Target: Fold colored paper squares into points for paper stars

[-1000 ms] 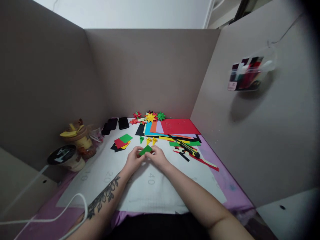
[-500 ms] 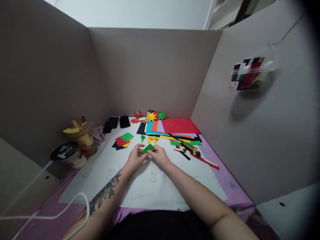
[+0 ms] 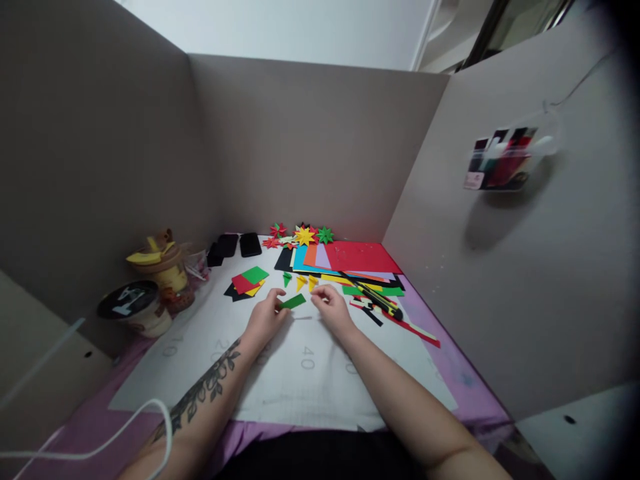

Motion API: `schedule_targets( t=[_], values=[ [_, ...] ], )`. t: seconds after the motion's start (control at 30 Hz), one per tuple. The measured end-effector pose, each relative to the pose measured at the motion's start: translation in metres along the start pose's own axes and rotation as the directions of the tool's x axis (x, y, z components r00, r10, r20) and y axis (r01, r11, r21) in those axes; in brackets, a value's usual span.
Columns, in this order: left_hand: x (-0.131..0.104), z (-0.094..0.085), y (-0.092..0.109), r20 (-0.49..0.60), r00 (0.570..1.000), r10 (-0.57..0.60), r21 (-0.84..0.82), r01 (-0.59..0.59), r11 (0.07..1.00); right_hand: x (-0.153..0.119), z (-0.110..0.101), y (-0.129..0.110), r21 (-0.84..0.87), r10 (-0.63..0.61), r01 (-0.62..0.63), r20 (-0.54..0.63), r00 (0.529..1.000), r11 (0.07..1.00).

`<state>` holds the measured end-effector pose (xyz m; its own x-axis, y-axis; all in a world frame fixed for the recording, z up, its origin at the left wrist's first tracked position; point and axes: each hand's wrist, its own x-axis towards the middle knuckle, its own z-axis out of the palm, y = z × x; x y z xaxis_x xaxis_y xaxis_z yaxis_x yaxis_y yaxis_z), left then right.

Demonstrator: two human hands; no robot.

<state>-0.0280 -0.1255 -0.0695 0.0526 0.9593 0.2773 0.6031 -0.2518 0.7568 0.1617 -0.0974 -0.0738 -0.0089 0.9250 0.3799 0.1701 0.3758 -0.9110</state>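
My left hand [image 3: 265, 314] pinches a small green piece of paper [image 3: 294, 301] at its left end, just above the white sheet. The paper looks like a narrow folded strip. My right hand [image 3: 334, 308] is just to the right of it, apart from the paper, fingers curved and slightly parted with nothing visible in them. Beyond the hands lie a small folded green piece [image 3: 287, 279] and two folded yellow pieces [image 3: 307, 283]. Left of these is a fan of coloured paper squares [image 3: 249, 280] in green, red, yellow and black.
Paper stars [image 3: 305, 236] sit by the back wall, beside stacked coloured sheets [image 3: 360, 256]. A black and yellow utility knife [image 3: 383, 301] rests on paper strips at right. Dark phone-like objects [image 3: 250, 245] and tubs [image 3: 135, 307] stand left. A white cable [image 3: 167, 427] crosses my left forearm.
My right hand has let go of the green paper and moved a little to the right. The paper now shows as a narrower strip in my left hand. The view has shifted slightly.
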Motion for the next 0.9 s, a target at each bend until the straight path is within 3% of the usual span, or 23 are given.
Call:
schedule_targets(
  t=[0.13,0.33,0.53,0.77,0.9],
  values=[
    [0.000,0.001,-0.001,0.009,1.000,0.026,0.063,-0.027,0.998,-0.009,0.014,-0.004,0.018,-0.018,0.016,0.105,0.994,1.000],
    [-0.001,-0.004,0.001,0.011,0.999,0.037,0.141,-0.038,0.989,-0.009,0.015,0.011,0.290,0.202,-0.246,0.172,0.964,0.925],
    [-0.003,-0.007,0.006,0.024,0.998,0.056,0.196,-0.059,0.979,-0.009,0.017,0.018,0.409,0.288,-0.354,0.217,0.933,0.841],
    [-0.003,-0.005,0.005,0.044,0.997,0.063,0.217,-0.071,0.973,-0.010,0.017,0.012,0.446,0.298,-0.384,0.252,0.921,0.809],
    [-0.005,-0.006,0.005,0.131,0.985,0.112,0.137,-0.130,0.982,-0.009,0.017,0.016,0.410,0.274,-0.355,0.244,0.930,0.840]
  ],
)
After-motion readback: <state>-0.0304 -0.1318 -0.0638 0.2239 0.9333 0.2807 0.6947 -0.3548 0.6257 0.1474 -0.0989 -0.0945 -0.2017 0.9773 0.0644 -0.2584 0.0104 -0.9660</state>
